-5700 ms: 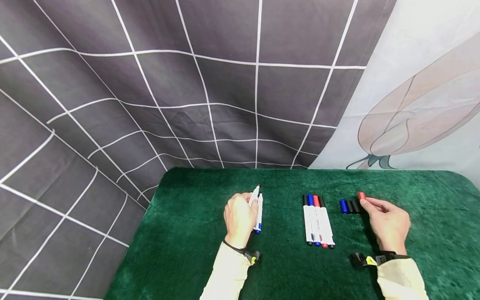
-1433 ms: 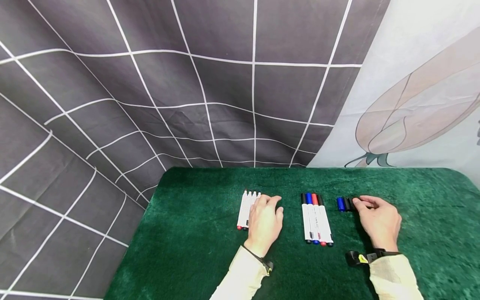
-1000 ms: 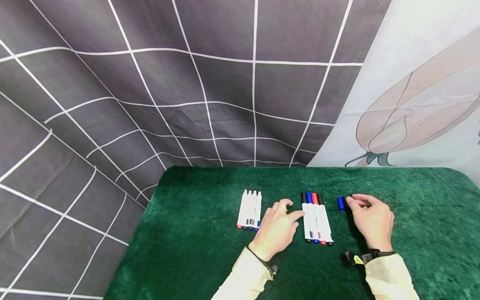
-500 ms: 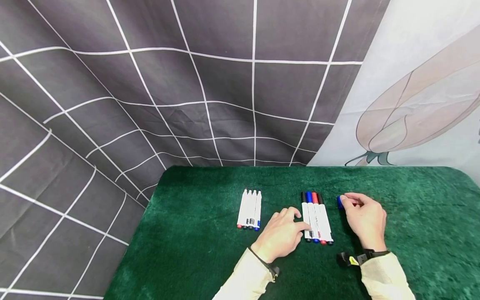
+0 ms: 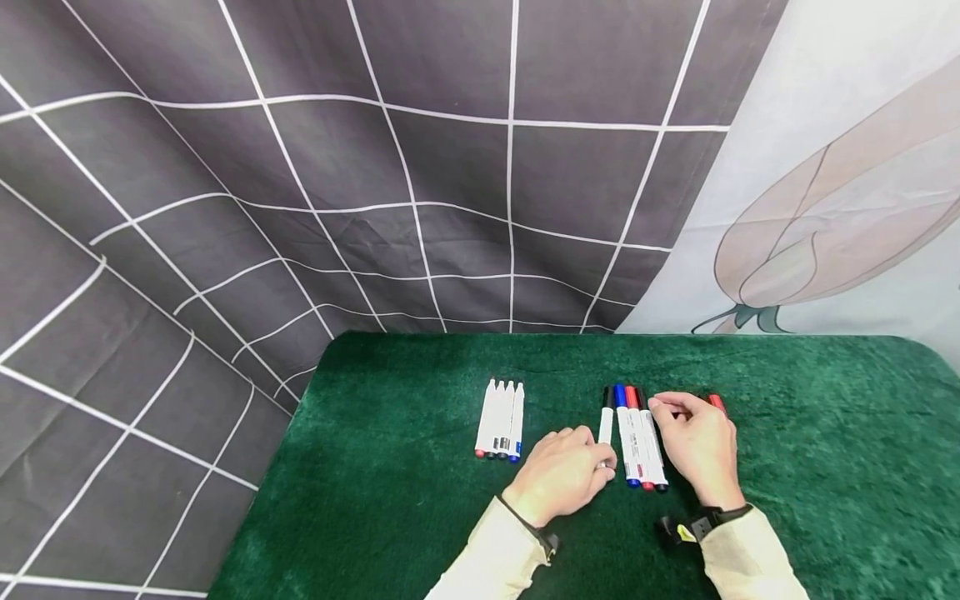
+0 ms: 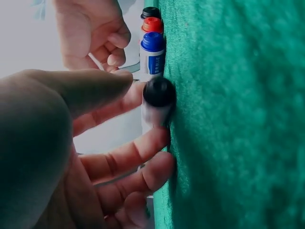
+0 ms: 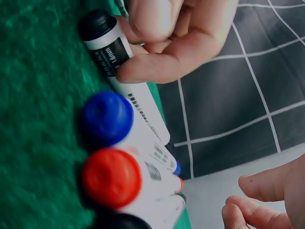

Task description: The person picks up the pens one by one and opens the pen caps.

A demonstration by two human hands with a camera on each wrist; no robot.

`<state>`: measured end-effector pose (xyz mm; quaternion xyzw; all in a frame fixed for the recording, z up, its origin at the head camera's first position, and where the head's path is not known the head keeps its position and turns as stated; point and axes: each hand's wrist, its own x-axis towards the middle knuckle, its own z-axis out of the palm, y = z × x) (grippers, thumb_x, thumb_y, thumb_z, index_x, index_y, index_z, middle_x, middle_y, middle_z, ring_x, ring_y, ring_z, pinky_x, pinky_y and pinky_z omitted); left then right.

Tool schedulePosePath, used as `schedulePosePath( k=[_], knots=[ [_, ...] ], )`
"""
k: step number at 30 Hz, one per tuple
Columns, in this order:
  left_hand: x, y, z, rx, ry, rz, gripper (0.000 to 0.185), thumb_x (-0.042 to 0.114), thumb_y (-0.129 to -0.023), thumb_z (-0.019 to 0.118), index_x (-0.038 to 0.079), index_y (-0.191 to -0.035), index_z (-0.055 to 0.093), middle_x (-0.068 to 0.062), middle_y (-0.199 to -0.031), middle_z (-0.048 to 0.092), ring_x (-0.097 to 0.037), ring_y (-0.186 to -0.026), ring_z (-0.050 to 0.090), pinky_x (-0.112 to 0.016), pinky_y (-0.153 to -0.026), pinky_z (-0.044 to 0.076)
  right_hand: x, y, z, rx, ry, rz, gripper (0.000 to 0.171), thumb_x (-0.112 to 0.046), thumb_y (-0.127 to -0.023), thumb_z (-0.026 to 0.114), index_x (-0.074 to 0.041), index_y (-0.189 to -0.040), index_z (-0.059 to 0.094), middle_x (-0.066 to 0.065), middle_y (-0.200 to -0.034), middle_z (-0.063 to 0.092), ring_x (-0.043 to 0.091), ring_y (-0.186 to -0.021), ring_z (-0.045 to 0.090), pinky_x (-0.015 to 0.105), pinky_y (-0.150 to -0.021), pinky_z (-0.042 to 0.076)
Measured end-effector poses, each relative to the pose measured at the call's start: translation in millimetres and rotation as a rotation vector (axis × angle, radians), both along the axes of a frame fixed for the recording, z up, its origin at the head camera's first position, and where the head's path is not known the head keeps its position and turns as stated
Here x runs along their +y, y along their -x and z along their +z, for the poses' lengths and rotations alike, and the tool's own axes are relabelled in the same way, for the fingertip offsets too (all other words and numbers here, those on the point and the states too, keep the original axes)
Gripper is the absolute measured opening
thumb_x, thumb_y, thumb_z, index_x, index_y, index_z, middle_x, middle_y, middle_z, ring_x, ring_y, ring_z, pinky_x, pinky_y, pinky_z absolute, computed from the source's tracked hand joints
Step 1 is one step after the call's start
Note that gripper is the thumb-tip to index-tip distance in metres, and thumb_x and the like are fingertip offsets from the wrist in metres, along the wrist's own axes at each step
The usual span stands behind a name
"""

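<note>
My left hand (image 5: 562, 475) holds the lower end of a white marker with a black cap (image 5: 608, 397); in the left wrist view its black end plug (image 6: 159, 92) sits between thumb and fingers. Three capped markers lie just right of it: blue (image 5: 627, 450), red (image 5: 640, 442) and black (image 5: 654, 450). My right hand (image 5: 697, 442) hovers by the caps of this row, fingers loosely bent; the right wrist view shows nothing in its fingers (image 7: 259, 202). A loose red cap (image 5: 717, 405) lies behind it. The other loose caps are hidden by that hand.
Several uncapped white markers (image 5: 500, 421) lie side by side to the left, tips away from me. All rests on a green plush cloth (image 5: 390, 467). A grey gridded curtain (image 5: 450, 167) hangs behind the far edge.
My left hand, earlier uncapped markers at left, has moved right and grasped the black-capped marker, drawing it slightly from its row. My right hand has shifted left past the loose caps, uncovering the red one.
</note>
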<state>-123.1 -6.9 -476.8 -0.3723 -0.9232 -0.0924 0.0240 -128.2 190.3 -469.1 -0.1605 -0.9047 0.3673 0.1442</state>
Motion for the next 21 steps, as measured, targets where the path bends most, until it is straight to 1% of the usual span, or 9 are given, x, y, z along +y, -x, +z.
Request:
schedulePosePath(
  k=[3,7,9,14,15,18,21],
  knots=[
    [0.0,0.7,-0.7,0.015,-0.005,0.047,0.012,0.041,-0.094,0.068,0.03,-0.097,0.071,0.011,-0.085,0.06,-0.005,-0.072,0.058,-0.02,-0.061,0.041,-4.0,-0.7,-1.0,0.003,0.004,0.02,0.022,-0.025,-0.095,0.067,-0.007,-0.103,0.077,0.004,-0.074,0.065,0.018,-0.064,0.053,0.031,-0.055,0.037],
    [-0.5,1.9,-1.6,0.027,-0.029,0.13,0.019,0.041,-0.087,0.077,0.026,-0.088,0.066,0.011,-0.076,0.06,-0.007,-0.066,0.06,-0.022,-0.051,0.039,-8.4,-1.3,-2.5,-0.005,0.002,0.044,0.022,-0.025,-0.094,0.067,-0.006,-0.103,0.077,0.003,-0.072,0.063,0.017,-0.062,0.052,0.03,-0.053,0.037],
    [-1.0,2.2,-1.6,0.02,-0.046,0.176,0.023,0.038,-0.085,0.079,0.022,-0.085,0.063,0.01,-0.071,0.057,-0.007,-0.06,0.057,-0.023,-0.048,0.037,-9.9,-1.3,-3.1,-0.008,-0.005,0.054,0.022,-0.024,-0.094,0.067,-0.007,-0.102,0.077,0.003,-0.072,0.062,0.017,-0.062,0.052,0.03,-0.053,0.037],
    [-1.8,1.3,0.9,-0.028,-0.073,0.288,0.027,0.029,-0.081,0.079,0.015,-0.077,0.056,0.006,-0.059,0.048,-0.01,-0.047,0.044,-0.025,-0.042,0.031,-11.7,-1.3,-4.0,-0.003,-0.014,0.062,0.02,-0.022,-0.094,0.067,-0.007,-0.101,0.077,0.003,-0.071,0.061,0.018,-0.062,0.051,0.03,-0.053,0.036],
    [-2.2,1.2,1.4,-0.029,-0.073,0.3,0.027,0.028,-0.08,0.078,0.014,-0.074,0.056,0.005,-0.057,0.047,-0.011,-0.046,0.042,-0.026,-0.042,0.03,-11.7,-1.2,-4.3,-0.004,-0.013,0.061,0.02,-0.022,-0.094,0.067,-0.007,-0.102,0.077,0.003,-0.071,0.06,0.018,-0.062,0.05,0.03,-0.053,0.036],
    [-4.4,1.7,1.3,0.005,-0.075,0.319,0.028,0.025,-0.076,0.078,0.014,-0.063,0.055,0.004,-0.053,0.047,-0.013,-0.044,0.04,-0.028,-0.04,0.029,-11.8,-1.0,-4.8,-0.01,-0.003,0.06,0.02,-0.022,-0.094,0.067,-0.007,-0.102,0.077,0.003,-0.071,0.059,0.019,-0.062,0.049,0.03,-0.052,0.035],
    [-7.6,3.2,0.8,0.043,-0.087,0.327,0.028,0.022,-0.074,0.078,0.015,-0.059,0.056,0.003,-0.053,0.05,-0.014,-0.043,0.043,-0.029,-0.04,0.031,-11.9,-1.3,-4.6,-0.019,0.001,0.062,0.021,-0.022,-0.094,0.067,-0.007,-0.103,0.077,0.003,-0.072,0.058,0.018,-0.063,0.049,0.03,-0.052,0.035]
  ],
)
